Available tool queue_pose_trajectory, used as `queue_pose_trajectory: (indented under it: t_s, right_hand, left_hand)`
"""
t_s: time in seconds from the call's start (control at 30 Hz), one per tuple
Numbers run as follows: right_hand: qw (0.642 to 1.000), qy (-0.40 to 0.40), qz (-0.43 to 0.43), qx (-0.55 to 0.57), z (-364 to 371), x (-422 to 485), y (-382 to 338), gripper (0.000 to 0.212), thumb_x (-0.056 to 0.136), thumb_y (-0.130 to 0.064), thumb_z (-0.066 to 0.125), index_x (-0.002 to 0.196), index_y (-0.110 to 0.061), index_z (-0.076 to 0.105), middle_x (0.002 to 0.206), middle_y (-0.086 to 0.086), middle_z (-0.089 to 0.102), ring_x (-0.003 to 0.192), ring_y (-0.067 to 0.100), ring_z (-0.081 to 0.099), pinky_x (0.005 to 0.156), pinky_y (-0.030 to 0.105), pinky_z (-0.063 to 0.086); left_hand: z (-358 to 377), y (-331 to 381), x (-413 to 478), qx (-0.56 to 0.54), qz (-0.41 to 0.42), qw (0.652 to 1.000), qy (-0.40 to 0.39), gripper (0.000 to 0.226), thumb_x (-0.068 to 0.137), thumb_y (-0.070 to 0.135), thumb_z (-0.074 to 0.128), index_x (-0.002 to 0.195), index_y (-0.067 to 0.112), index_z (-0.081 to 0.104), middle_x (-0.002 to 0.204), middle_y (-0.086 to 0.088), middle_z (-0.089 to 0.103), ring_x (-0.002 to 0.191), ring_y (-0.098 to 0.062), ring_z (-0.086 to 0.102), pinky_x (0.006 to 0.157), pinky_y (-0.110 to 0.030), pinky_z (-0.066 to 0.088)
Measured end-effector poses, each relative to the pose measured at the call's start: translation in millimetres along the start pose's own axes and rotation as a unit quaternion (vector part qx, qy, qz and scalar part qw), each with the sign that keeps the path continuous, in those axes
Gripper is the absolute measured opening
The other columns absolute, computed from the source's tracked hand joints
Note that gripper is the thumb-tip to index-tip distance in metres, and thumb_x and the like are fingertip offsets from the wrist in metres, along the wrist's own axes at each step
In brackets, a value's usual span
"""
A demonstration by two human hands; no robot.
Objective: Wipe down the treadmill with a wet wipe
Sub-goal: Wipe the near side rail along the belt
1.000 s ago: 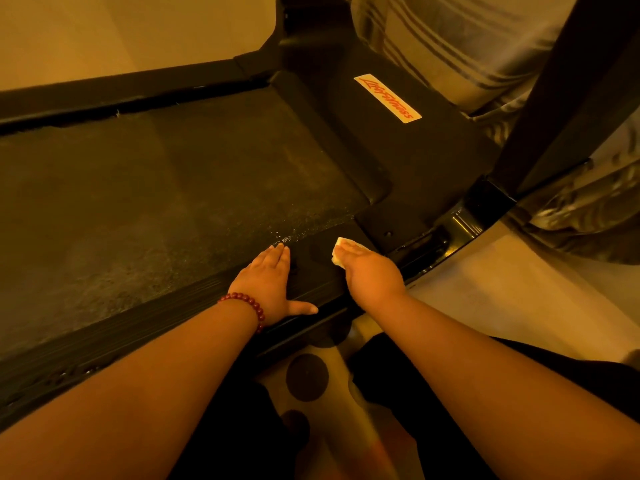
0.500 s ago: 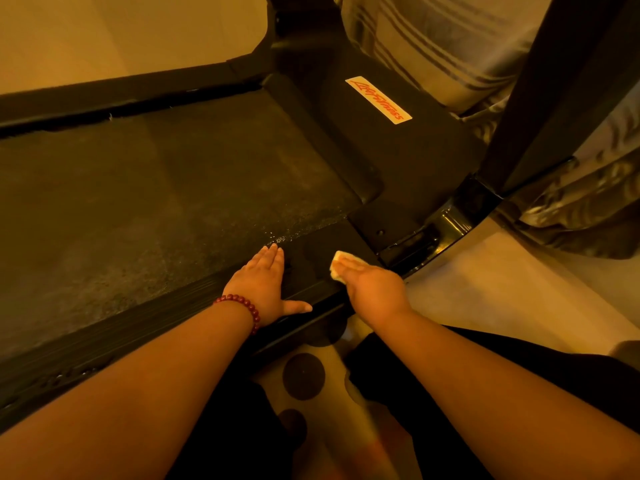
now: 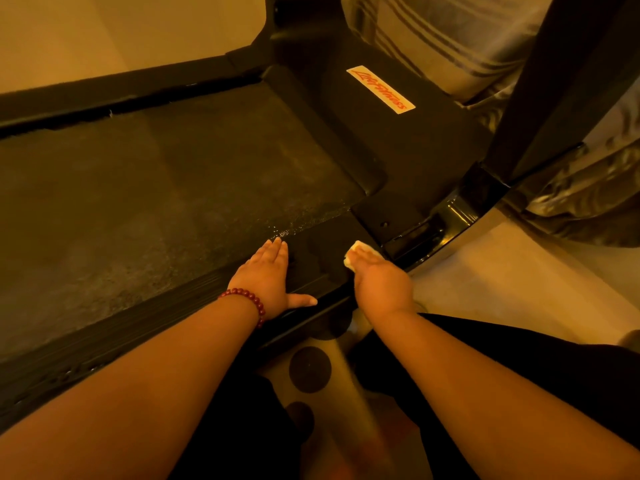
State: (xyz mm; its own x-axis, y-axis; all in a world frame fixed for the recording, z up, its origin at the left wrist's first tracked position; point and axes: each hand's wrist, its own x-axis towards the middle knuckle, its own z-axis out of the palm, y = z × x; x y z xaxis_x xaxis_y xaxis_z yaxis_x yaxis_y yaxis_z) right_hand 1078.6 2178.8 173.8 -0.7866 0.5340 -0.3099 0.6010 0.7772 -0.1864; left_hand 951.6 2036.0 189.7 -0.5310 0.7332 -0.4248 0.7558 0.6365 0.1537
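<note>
Left hand [image 3: 266,282] lay flat, empty, on the treadmill side rail [image 3: 156,317], likely bracing; right hand [image 3: 379,284], fingers straight, pressed a wet wipe [image 3: 352,253] beside it.

Both bare forearms reach forward. The left hand [image 3: 268,282] lies flat, palm down, fingers together, thumb splayed. The right hand [image 3: 379,280], palm down, presses its extended fingers onto a wet wipe [image 3: 350,258].
</note>
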Motion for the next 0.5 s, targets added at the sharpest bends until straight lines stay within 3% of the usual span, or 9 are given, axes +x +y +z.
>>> queue_pose_trajectory:
  t_s: [0.07, 0.13, 0.23, 0.3, 0.43, 0.5]
  right_hand:
    - [0.995, 0.023, -0.098, -0.02, 10, -14, -6, 0.062, 0.099, -0.008, 0.042, 0.153, -0.025, 0.017, 0.161, -0.004, 0.011, 0.147, 0.012, 0.016, 0.115, 0.028, 0.021]
    - [0.992, 0.044, -0.119, -0.016, 10, -20, 3, 0.062, 0.099, -0.007, 0.041, 0.153, -0.027, 0.018, 0.161, -0.008, 0.012, 0.146, 0.009, 0.017, 0.114, 0.023, 0.019]
    - [0.998, 0.06, 0.023, 0.0, -7, -8, 13, 0.054, 0.101, -0.008, 0.036, 0.151, -0.026, 0.025, 0.157, 0.0, 0.028, 0.138, 0.02, 0.035, 0.105, 0.028, 0.032]
    - [0.997, 0.055, 0.057, -0.006, -11, -6, 5, 0.049, 0.102, -0.01, 0.036, 0.149, -0.024, 0.03, 0.15, 0.006, 0.038, 0.131, 0.025, 0.044, 0.099, 0.034, 0.04]
    - [0.995, 0.046, -0.08, -0.024, 8, -22, -10, 0.055, 0.101, -0.014, 0.038, 0.151, -0.031, 0.023, 0.159, -0.009, 0.02, 0.138, 0.018, 0.035, 0.105, 0.032, 0.036]
    - [0.995, 0.044, -0.083, -0.029, 8, -17, 3, 0.055, 0.101, -0.015, 0.038, 0.151, -0.032, 0.023, 0.159, -0.01, 0.022, 0.137, 0.018, 0.037, 0.105, 0.03, 0.036]
  left_hand:
    - [0, -1, 1, -0.003, 0.001, 1.0, -0.002, 0.122, 0.069, 0.078, 0.056, 0.152, 0.012, -0.004, 0.161, -0.004, -0.006, 0.147, -0.02, -0.003, 0.117, -0.037, 0.009]
    - [0, -2, 0, -0.005, 0.001, 1.0, -0.003, 0.122, 0.069, 0.078, 0.056, 0.152, 0.012, -0.004, 0.161, -0.004, -0.006, 0.147, -0.02, -0.003, 0.117, -0.037, 0.009]
    - [0, -1, -1, -0.003, -0.002, 1.0, -0.001, 0.122, 0.068, 0.079, 0.055, 0.152, 0.012, -0.004, 0.161, -0.003, -0.005, 0.147, -0.02, -0.002, 0.117, -0.04, 0.013]
    - [-1, -1, -1, -0.001, -0.003, 1.0, 0.0, 0.122, 0.068, 0.079, 0.055, 0.152, 0.013, -0.004, 0.161, -0.003, -0.004, 0.147, -0.02, -0.002, 0.117, -0.04, 0.014]
    - [-1, -1, -4, 0.005, -0.005, 1.0, 0.003, 0.121, 0.069, 0.08, 0.053, 0.152, 0.013, -0.004, 0.161, -0.002, -0.005, 0.147, -0.019, -0.001, 0.117, -0.039, 0.013]
    - [0, -1, -6, 0.006, -0.005, 1.0, 0.005, 0.121, 0.07, 0.08, 0.053, 0.152, 0.013, -0.004, 0.161, -0.002, -0.005, 0.147, -0.019, -0.002, 0.117, -0.039, 0.013]
